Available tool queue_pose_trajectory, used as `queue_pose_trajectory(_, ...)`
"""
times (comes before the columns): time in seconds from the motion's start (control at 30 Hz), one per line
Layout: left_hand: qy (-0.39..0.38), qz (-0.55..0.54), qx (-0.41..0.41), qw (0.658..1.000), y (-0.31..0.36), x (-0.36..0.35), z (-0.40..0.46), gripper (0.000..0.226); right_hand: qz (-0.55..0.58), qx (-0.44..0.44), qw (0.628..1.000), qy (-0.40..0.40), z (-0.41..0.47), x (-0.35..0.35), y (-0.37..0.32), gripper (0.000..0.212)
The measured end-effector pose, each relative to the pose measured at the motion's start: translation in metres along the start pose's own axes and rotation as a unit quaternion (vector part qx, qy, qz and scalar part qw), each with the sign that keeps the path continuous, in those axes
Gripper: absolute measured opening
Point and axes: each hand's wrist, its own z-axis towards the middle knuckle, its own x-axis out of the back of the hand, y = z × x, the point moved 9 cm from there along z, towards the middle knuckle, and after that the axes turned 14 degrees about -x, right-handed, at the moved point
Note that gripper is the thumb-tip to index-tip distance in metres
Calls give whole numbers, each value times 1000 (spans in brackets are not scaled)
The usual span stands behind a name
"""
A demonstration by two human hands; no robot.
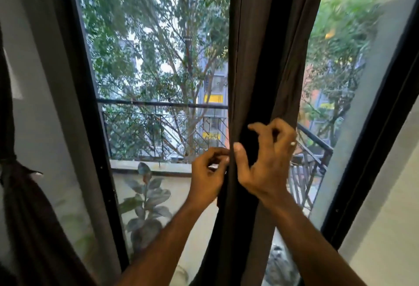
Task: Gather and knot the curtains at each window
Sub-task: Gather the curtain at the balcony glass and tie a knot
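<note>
A dark brown curtain point(263, 58) hangs bunched in a narrow column down the middle of a tall window point(158, 70). My left hand point(208, 172) pinches the curtain's left edge at about waist height, fingers curled. My right hand point(267, 161) curls round the front of the bunched cloth from the right, thumb on the left side, fingers hooked into a fold; a ring shows on one finger. Below my hands the curtain falls out of view. A second dark curtain point(25, 206) at the far left is tied in a knot point(9, 161).
The black window frame point(95, 149) stands left of the curtain, and another black frame post point(374, 138) stands right. Outside are a balcony railing point(163, 104), a potted plant point(147, 195) and trees. A pale wall point(390, 229) lies at the right.
</note>
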Motion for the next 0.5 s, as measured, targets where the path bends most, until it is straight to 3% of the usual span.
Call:
queue_pose_trajectory(0.13,-12,17,-6,1000,-10,-1,-11,18,-5,-36,999,-18,-45,-12,8,47)
queue_pose_trajectory(0.3,-36,51,-16,998,-10,10,-3,23,97,-162,982,6,-81,-8,48,49)
queue_pose_trajectory(0.4,-29,-3,6,1000,-28,21,-5,21,30,-107,993,25,-90,-1,37,43)
queue_pose_trajectory(0.5,-22,-25,6,999,-30,28,-13,40,-90,-104,990,37,-96,1,23,26)
